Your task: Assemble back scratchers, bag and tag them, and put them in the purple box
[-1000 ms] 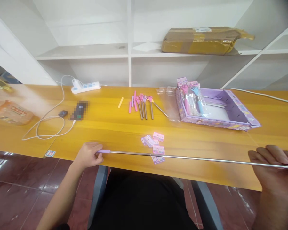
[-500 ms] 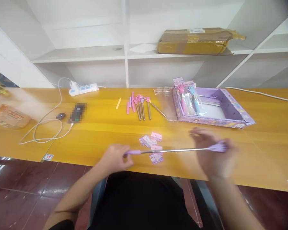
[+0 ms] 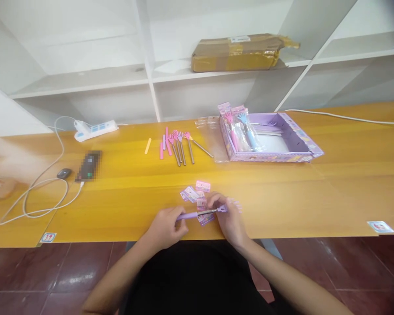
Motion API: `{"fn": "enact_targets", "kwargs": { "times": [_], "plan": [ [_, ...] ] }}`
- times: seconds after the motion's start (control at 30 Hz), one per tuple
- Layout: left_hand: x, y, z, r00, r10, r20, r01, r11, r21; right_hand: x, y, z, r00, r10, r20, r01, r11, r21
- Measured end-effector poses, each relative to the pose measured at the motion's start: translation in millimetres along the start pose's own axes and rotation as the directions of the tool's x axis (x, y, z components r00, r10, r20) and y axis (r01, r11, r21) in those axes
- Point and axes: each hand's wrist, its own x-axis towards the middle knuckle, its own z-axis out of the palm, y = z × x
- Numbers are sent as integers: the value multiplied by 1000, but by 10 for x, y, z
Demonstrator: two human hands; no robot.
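A purple telescopic back scratcher with a metal shaft spans my two hands, now short. My left hand is closed round its purple handle. My right hand holds the other end by the hand-shaped head, fingers curled at its neck. Beneath and just behind it lie several small pink and purple printed cards. Farther back are several back scratcher heads on metal shafts, without handles. Loose pink and purple handle sleeves lie beside them, with a yellow one to the left.
A purple display box at the back right holds bagged pink and blue back scratchers. Clear plastic bags lie beside it. At left are a power strip, a cable, a black mouse and a blurred device. A carton sits on the shelf.
My right hand has come in leftward toward my left, and the purple back scratcher's long shaft has slid together. The camera view has turned slightly right.
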Motion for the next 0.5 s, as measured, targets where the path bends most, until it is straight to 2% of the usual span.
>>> {"fn": "enact_targets", "kwargs": {
  "times": [0.1, 0.17, 0.2, 0.27, 0.37, 0.4, 0.43, 0.5],
  "plan": [
    [22, 50, -63, 1000, 12, 27, -12, 1000, -10, -52, -22, 47, 984, 100, 145, -91, 994, -68],
    [23, -34, -251, 1000, 14, 4, -14, 998, 65, -67, -36, 64, 974, 153, 166, -147, 988, -46],
    [8, -133, -402, 999, -3, -48, 10, 989, 146, -62, -38, 62, 975, 172, 143, -172, 985, -12],
    [-74, -447, -796, 967, -101, -235, 179, 921, 345, -31, -36, 38, 974, 217, 71, -222, 972, 80],
    [-322, -1078, -1454, 815, -183, -550, 486, 733, 477, 32, -31, -17, 964, 264, -35, -251, 946, 207],
    [-421, -1278, -1639, 774, -184, -606, 539, 694, 478, 47, -32, -31, 960, 273, -56, -253, 938, 236],
    [-518, -1453, -1789, 762, -197, -616, 564, 669, 483, 57, -35, -40, 958, 280, -67, -254, 932, 259],
    [-678, -1707, -1964, 782, -273, -560, 576, 659, 483, 63, -43, -43, 954, 291, -67, -261, 922, 284]
  ]
}}
